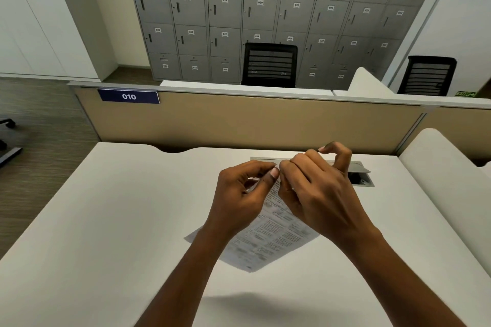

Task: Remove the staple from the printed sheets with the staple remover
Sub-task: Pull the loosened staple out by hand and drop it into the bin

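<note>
Hands met above the printed sheets [268, 236], at the raised far corner of the paper. The left hand [239, 199] was closed in a pinch, thumb and curled fingers gripping that corner and holding it off the white desk [106, 220], so the sheets hung tilted with their near edge resting on the desktop. The right hand [318, 188] touched the left at the fingertips, its thumb and first fingers pressed together on the same corner, while its remaining fingers were lifted and curled above. Whether the right hand held a staple remover could not be told; no tool showed between the fingers, and the staple itself was hidden by them.

The sheets, covered in blurred small print, lay just nearer than the desk's cable hatch [356, 175], whose grey lid stood partly open just beyond the right hand. Beyond the hatch rose a tan partition [252, 122], and on its upper left sat a blue plate reading 010 [128, 96]. Beyond the partition a black mesh office chair [269, 65] stood in front of a wall of grey numbered lockers [225, 8], with a second black chair [426, 75] off to the right of the first.
</note>
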The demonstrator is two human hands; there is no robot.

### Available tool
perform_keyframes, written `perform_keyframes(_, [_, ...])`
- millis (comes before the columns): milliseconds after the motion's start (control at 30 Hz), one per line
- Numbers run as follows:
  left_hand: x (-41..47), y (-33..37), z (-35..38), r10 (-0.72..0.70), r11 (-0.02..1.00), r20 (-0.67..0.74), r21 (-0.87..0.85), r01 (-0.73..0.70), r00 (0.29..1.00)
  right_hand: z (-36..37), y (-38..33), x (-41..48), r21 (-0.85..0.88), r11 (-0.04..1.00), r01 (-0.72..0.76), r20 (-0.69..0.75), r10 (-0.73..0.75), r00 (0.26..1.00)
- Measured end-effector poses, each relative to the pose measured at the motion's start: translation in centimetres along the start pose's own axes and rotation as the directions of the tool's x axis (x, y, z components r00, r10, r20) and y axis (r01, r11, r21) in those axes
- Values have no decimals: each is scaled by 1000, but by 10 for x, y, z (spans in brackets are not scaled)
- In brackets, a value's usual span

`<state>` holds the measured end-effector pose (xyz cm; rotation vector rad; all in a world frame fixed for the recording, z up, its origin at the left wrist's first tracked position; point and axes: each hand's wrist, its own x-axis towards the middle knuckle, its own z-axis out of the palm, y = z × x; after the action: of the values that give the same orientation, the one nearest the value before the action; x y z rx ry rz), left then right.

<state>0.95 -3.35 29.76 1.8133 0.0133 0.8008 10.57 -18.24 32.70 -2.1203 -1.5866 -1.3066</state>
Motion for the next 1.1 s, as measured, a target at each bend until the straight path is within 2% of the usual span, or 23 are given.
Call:
perform_keyframes(100, [1, 2, -1, -97, 993, 6, -71, 97, 995, 2, 1, -3, -4, 1000, 31, -41, -31, 999])
perform_keyframes(200, [1, 7, -1, -130, 986, -1, -105, 130, 991, 4, 1, -4, 12, 999, 35, -72, -34, 997])
perform_keyframes(500, [1, 6, 2, -103, 993, -69, -61, 99, 992, 8, -6, -3, 101, 992, -78, -26, 81, 996])
perform_keyframes(667, [2, 6, 1, -57, 998, -93, -12, 56, 994, 8, -12, -5, 170, 972, -162, -77, 177, 981])
perform_keyframes(933, [3, 4, 0, -46, 999, -62, -6, 46, 997, 8, -10, -3, 22, 990, -142, -80, 144, 986])
perform_keyframes(1100, [4, 4, 2, -96, 993, -68, -72, 91, 993, 12, -12, -1, 37, 988, -149, -72, 151, 986])
